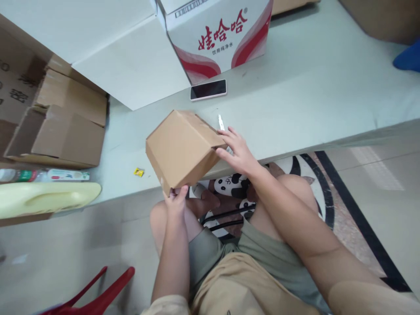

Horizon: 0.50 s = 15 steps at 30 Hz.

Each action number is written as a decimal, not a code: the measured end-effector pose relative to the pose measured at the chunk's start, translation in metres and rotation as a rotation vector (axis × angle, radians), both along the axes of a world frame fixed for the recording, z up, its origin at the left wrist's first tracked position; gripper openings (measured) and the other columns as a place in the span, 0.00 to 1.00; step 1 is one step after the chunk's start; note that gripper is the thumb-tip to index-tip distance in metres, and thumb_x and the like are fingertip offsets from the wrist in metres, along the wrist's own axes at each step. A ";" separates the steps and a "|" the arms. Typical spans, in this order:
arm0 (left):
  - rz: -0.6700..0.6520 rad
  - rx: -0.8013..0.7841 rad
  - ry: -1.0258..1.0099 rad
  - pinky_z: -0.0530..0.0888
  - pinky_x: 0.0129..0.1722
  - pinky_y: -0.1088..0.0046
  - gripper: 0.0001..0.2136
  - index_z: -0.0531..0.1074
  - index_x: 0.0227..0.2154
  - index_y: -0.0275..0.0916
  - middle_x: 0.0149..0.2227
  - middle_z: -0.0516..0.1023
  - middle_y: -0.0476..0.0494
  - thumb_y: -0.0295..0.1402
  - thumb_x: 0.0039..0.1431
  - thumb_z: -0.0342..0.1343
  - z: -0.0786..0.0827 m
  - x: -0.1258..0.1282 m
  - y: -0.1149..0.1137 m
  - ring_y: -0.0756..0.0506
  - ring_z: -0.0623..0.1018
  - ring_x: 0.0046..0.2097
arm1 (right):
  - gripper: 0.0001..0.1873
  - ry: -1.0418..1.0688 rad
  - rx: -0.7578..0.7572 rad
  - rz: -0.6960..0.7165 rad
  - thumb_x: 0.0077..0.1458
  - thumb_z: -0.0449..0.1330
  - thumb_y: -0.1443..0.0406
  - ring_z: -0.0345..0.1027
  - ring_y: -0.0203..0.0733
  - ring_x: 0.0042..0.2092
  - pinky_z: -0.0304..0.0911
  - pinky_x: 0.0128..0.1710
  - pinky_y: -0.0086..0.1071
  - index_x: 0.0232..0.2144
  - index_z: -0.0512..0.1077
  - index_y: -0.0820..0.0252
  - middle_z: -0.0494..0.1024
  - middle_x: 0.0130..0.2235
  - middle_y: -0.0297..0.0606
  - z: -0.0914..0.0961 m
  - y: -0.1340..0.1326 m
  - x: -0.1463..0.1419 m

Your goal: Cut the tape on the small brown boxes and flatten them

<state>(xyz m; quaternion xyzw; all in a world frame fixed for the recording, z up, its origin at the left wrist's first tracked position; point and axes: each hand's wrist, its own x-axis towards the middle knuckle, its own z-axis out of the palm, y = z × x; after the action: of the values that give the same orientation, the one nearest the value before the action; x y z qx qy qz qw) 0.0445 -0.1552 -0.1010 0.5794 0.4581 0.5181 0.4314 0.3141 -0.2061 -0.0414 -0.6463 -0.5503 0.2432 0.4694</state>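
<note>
A brown cardboard box (183, 146) is tilted at the front edge of the pale table, in the middle of the view. My left hand (176, 199) grips its lower near corner, thumb on the near face and the other fingers partly hidden beneath. At the right corner, my right hand (238, 151) touches the box with its fingers spread and fairly straight. Just beyond those fingers lies a small white blade-like tool (221, 122), partly covered by the hand. A black-screened phone (208, 89) rests farther back.
A white and red carton (223, 39) stands at the back beside a large white box (131, 65). Open cardboard boxes (70, 131) sit at left, near a pale yellow plastic item (49, 199). A small yellow wrapper (138, 172) lies on the table (311, 87). Red chair parts (108, 288) show lower left.
</note>
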 end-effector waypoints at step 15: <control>0.245 0.034 0.047 0.74 0.54 0.62 0.33 0.72 0.33 0.38 0.35 0.78 0.44 0.55 0.27 0.75 0.033 -0.001 0.021 0.41 0.80 0.47 | 0.22 0.270 0.036 -0.043 0.50 0.63 0.45 0.60 0.37 0.31 0.57 0.33 0.34 0.29 0.65 0.56 0.68 0.27 0.32 0.010 -0.004 -0.013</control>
<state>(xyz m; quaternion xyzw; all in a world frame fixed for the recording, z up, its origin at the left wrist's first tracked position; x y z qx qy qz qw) 0.0438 -0.1338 -0.0681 0.5386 0.5265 0.5607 0.3440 0.3012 -0.2101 -0.0313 -0.6109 -0.4721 0.3081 0.5558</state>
